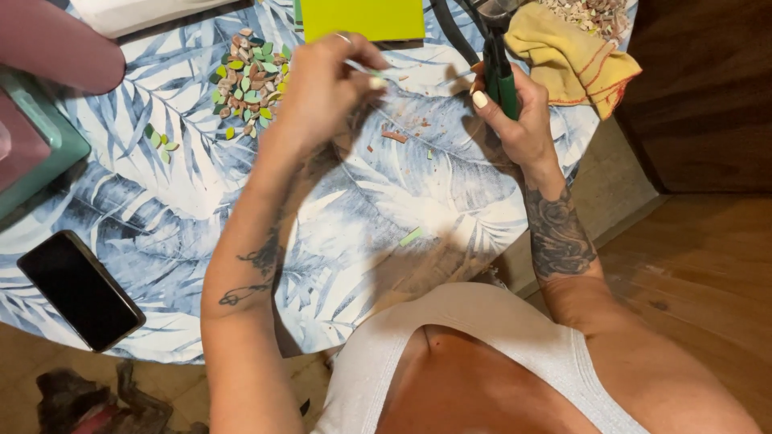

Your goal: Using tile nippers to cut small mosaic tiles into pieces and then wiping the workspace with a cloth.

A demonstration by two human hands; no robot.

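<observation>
My left hand point(322, 84) hovers over the round table with its fingers pinched on a small pale tile piece point(375, 80). My right hand point(515, 112) is closed around the green handles of a pair of nippers point(500, 68), whose dark jaws point up toward the far edge. The two hands are a short way apart. Between and below them, small chips and fragments point(396, 137) lie on the leaf-patterned tablecloth point(386, 201). A heap of green, pink and brown leaf-shaped tile pieces point(251, 80) sits just left of my left hand.
A black phone point(80, 289) lies near the table's left front edge. A yellow cloth point(571, 56) is at the far right, a lime-green sheet point(362, 18) at the far centre, a teal tray point(36, 153) at the left. Wooden floor point(708, 265) lies to the right.
</observation>
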